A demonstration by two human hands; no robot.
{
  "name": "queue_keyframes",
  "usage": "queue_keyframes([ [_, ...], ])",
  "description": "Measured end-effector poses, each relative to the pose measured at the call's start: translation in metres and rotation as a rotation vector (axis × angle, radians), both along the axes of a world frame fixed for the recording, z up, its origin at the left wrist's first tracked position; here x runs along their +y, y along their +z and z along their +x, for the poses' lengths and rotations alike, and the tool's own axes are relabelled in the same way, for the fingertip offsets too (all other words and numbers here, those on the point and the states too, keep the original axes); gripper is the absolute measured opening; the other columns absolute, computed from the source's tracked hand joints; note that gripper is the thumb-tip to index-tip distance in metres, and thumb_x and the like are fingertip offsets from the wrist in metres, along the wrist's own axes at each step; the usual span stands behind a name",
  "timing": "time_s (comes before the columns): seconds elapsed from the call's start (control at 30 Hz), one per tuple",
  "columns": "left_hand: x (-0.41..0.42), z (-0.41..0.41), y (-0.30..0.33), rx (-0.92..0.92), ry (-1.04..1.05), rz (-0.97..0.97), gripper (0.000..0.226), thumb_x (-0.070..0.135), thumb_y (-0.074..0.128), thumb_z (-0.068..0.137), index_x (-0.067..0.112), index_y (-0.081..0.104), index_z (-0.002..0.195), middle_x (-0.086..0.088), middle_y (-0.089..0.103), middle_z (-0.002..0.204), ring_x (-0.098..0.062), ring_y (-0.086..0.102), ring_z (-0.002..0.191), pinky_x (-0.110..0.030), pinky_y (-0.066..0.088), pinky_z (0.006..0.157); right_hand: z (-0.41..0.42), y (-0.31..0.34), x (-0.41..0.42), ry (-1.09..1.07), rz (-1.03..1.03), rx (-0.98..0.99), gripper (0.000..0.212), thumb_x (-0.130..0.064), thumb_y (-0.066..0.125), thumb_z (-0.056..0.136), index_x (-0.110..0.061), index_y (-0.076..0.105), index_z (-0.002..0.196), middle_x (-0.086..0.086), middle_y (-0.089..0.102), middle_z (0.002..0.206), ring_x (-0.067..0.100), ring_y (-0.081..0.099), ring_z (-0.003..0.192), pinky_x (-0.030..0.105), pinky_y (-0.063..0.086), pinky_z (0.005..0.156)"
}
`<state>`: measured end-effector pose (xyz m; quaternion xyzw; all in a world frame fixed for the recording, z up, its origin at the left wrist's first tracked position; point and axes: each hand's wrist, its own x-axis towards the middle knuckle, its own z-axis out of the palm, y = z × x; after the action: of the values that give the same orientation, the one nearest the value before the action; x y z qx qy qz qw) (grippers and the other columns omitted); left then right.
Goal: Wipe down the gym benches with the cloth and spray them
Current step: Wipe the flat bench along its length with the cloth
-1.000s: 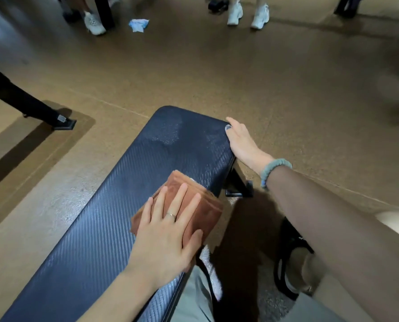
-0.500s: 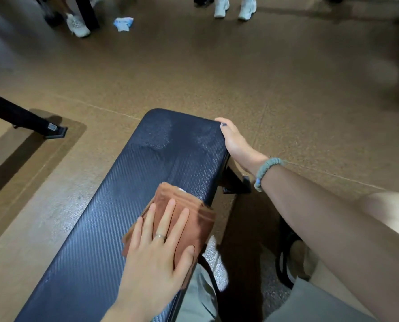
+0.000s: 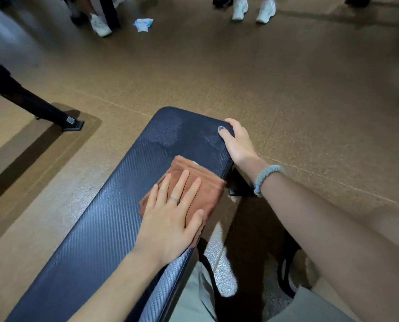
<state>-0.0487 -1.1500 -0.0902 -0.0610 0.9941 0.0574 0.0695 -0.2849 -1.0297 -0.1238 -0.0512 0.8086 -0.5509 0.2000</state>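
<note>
Brown speckled rubber flooring [image 3: 217,73] fills the view, crossed by thin seams and darker toward the top edge. At far left a black metal equipment leg [image 3: 31,101] slants down to a capped foot resting on the floor, casting a long shadow. Further along the top edge, a pale sneaker [image 3: 100,25] stands beside a dark post, a crumpled light-blue wipe [image 3: 143,24] lies on the floor just to its right, and a pair of white sneakers [image 3: 253,10] stands beyond that.

Running diagonally from the lower left toward the centre is the dark blue padded gym bench with a woven texture [image 3: 96,228]; its far end shows a dull, misted patch of fine droplets. The left hand [image 3: 170,217], wearing a thin ring, lies flat with fingers straight and slightly spread, pressing a folded rust-brown microfibre cloth [image 3: 193,180] onto the pad near its right edge. Just beyond, the right hand [image 3: 238,142] curls over the bench's far right corner, thumb on top of the pad and the other fingers wrapped down the side out of sight. A grey-green scrunchie [image 3: 267,178] circles that wrist.
</note>
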Motion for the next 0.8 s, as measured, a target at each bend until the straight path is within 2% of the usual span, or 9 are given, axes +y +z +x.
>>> queue_keyframes([
  [0.07,0.0,0.024,0.0,-0.007,-0.004,-0.003,0.064,0.059,0.022,0.104,0.036,0.019,0.164,0.008,0.007,0.173,-0.027,0.002,0.16,-0.048,0.005,0.127,0.002,-0.007,-0.004,-0.078,-0.011,0.052,0.047,-0.046,0.054,0.102,-0.033,0.047,0.147,0.001,0.043,0.148,0.017,0.045,0.131,0.028,0.03,0.102],
  [0.13,-0.007,0.018,-0.001,0.002,-0.015,0.008,0.062,0.057,0.025,0.104,0.038,0.022,0.163,0.01,0.011,0.172,-0.026,0.006,0.16,-0.046,0.006,0.127,0.005,-0.008,-0.01,-0.15,-0.039,0.064,0.044,-0.047,0.052,0.102,-0.034,0.05,0.144,-0.002,0.045,0.144,0.012,0.045,0.122,0.027,0.029,0.1],
  [0.3,-0.048,-0.065,-0.005,0.028,0.045,0.025,0.065,0.06,0.02,0.099,0.044,0.023,0.161,0.013,0.013,0.172,-0.023,0.009,0.159,-0.044,0.008,0.127,0.009,-0.015,-0.017,-0.266,-0.097,0.118,0.033,-0.037,0.046,0.107,-0.03,0.059,0.136,-0.003,0.053,0.131,0.006,0.047,0.114,0.019,0.029,0.093],
  [0.43,-0.072,-0.123,-0.004,-0.008,0.183,0.019,0.067,0.061,0.016,0.097,0.044,0.016,0.162,0.011,0.006,0.173,-0.023,0.003,0.16,-0.045,0.004,0.127,0.008,-0.017,-0.013,-0.209,-0.046,0.189,0.037,-0.032,0.043,0.108,-0.024,0.056,0.141,0.001,0.054,0.137,0.009,0.048,0.123,0.022,0.03,0.101],
  [0.53,-0.058,-0.082,-0.003,0.017,0.175,0.007,0.068,0.06,0.016,0.1,0.038,0.015,0.164,0.007,0.006,0.173,-0.028,0.003,0.16,-0.046,0.003,0.127,0.01,-0.013,-0.011,-0.19,-0.04,0.181,0.039,-0.032,0.042,0.108,-0.023,0.054,0.144,0.002,0.053,0.142,0.014,0.047,0.131,0.023,0.029,0.104],
  [0.67,-0.045,-0.001,0.0,0.007,0.091,0.001,0.064,0.056,0.025,0.104,0.034,0.021,0.164,0.007,0.011,0.173,-0.029,0.009,0.159,-0.048,0.008,0.128,0.012,-0.01,-0.018,-0.289,-0.025,0.138,0.037,-0.029,0.043,0.107,-0.026,0.055,0.142,-0.002,0.051,0.141,0.005,0.044,0.118,0.016,0.025,0.095],
  [0.73,-0.058,-0.012,-0.001,0.004,0.072,0.021,0.064,0.056,0.028,0.103,0.036,0.024,0.163,0.009,0.014,0.172,-0.029,0.013,0.158,-0.049,0.014,0.127,0.013,-0.011,-0.021,-0.305,-0.015,0.178,0.037,-0.025,0.044,0.106,-0.023,0.057,0.141,0.0,0.052,0.138,0.006,0.046,0.117,0.011,0.026,0.089],
  [0.8,-0.073,-0.042,-0.004,0.02,0.073,0.022,0.063,0.056,0.027,0.101,0.037,0.028,0.162,0.009,0.019,0.171,-0.029,0.018,0.157,-0.05,0.019,0.125,0.013,-0.012,-0.023,-0.306,-0.018,0.191,0.036,-0.024,0.045,0.106,-0.021,0.058,0.14,0.002,0.054,0.138,0.009,0.048,0.118,0.013,0.028,0.09],
])
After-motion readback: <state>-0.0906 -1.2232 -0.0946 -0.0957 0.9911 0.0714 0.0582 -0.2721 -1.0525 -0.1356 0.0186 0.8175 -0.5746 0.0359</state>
